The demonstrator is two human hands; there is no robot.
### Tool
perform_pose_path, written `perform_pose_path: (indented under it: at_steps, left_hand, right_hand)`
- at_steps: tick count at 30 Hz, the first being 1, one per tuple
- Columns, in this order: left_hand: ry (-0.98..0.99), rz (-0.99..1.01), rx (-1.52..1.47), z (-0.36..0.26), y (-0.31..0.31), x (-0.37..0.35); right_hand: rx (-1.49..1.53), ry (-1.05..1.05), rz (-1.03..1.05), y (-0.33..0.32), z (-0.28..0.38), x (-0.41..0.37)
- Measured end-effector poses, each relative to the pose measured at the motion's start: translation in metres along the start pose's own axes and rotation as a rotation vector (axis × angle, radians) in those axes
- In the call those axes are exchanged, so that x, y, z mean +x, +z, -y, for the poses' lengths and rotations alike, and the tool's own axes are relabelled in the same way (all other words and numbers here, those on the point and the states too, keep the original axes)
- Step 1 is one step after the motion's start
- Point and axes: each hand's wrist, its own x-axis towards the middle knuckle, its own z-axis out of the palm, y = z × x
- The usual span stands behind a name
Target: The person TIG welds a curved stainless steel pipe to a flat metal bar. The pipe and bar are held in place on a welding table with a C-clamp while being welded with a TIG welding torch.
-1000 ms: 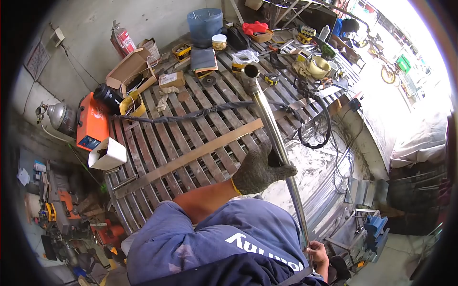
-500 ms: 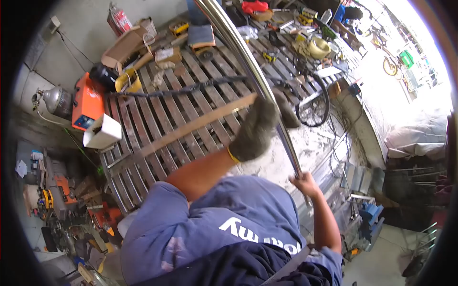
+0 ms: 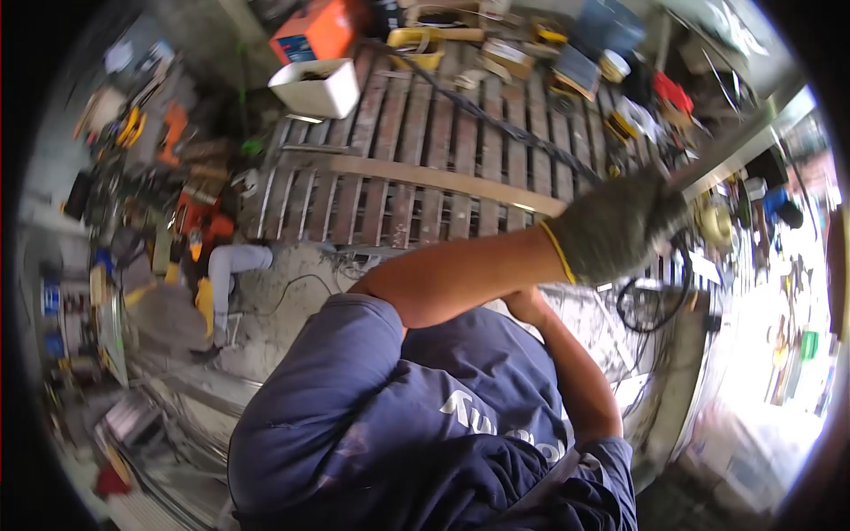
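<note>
My left hand (image 3: 624, 226), in a dark grey work glove with a yellow cuff edge, is closed round a shiny metal tube (image 3: 739, 146). The tube slants from the glove to the upper right and is blurred by motion. My bare right hand (image 3: 529, 306) is below my left forearm, which covers its fingers. Whether it grips the tube cannot be seen. Beyond my arms is a slatted workbench (image 3: 416, 208), with a long flat strip (image 3: 443, 180) lying across the slats close to the glove.
A white bucket (image 3: 316, 88), an orange machine (image 3: 312, 34) and a yellow container (image 3: 416, 49) stand along the bench's far side. A black cable (image 3: 496, 124) crosses the slats. Looped cable (image 3: 655, 327) hangs at right. Tools and scrap clutter the left floor.
My view has turned, so the bench appears shifted. The left glove and tube have swung to the right. My right hand, earlier visible on the tube's lower part, is now mostly behind my left forearm.
</note>
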Motion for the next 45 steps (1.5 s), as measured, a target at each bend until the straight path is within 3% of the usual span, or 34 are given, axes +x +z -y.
perform_pose_path:
  at_steps: [1, 2, 3, 4, 11, 16, 22, 24, 28, 29, 32, 33, 36, 41, 45]
  left_hand:
    - [0.024, 0.057, 0.077, -0.005, -0.002, -0.003]
    - [-0.079, 0.175, 0.013, -0.011, -0.004, -0.005]
    - [-0.171, 0.270, 0.052, -0.024, -0.010, -0.005]
    - [-0.268, 0.365, 0.084, -0.035, -0.015, -0.006]
    - [-0.322, 0.527, 0.205, -0.034, -0.029, -0.035]
    - [-0.395, 0.810, 0.408, -0.025, -0.040, -0.049]
    - [-0.346, 1.047, 0.592, 0.047, -0.059, -0.072]
    - [-0.191, 1.156, 0.647, 0.066, -0.078, -0.061]
    - [-0.225, 1.116, 0.620, 0.131, -0.101, -0.054]
    - [-0.382, 1.181, 0.647, 0.107, -0.109, -0.024]
    - [-0.285, 1.099, 0.687, 0.174, -0.114, -0.012]
    - [-0.367, 1.088, 0.655, 0.173, -0.109, 0.001]
    - [-0.295, 1.060, 0.654, 0.243, -0.103, -0.007]
    - [-0.360, 1.182, 0.696, 0.312, -0.062, -0.027]
    - [-0.393, 1.266, 0.695, 0.324, -0.025, -0.044]
  right_hand:
    - [-0.192, -0.054, 0.028, 0.006, 0.001, 0.005]
    - [-0.381, -0.112, 0.051, 0.012, 0.004, 0.011]
    - [-0.213, 0.016, 0.185, 0.011, 0.032, 0.018]
    - [-0.223, 0.002, 0.223, 0.010, 0.032, 0.026]
    - [-0.243, 0.018, 0.369, 0.017, 0.002, 0.041]
    - [-0.254, 0.061, 0.368, -0.010, -0.033, 0.032]
    - [-0.208, 0.176, 0.205, -0.033, -0.062, -0.003]
    - [-0.291, 0.363, 0.193, -0.043, -0.022, -0.021]
    - [-0.229, 0.551, 0.070, -0.055, 0.005, -0.067]
    - [-0.249, 0.583, 0.066, -0.057, 0.000, -0.080]
    - [-0.217, 0.597, -0.031, -0.057, -0.007, -0.117]
    - [-0.147, 0.729, -0.049, -0.057, 0.011, -0.122]
    - [0.019, 0.814, -0.215, -0.049, 0.010, -0.150]
    - [0.137, 0.884, -0.389, -0.036, 0.021, -0.178]
    - [0.190, 0.897, -0.487, -0.032, 0.026, -0.200]
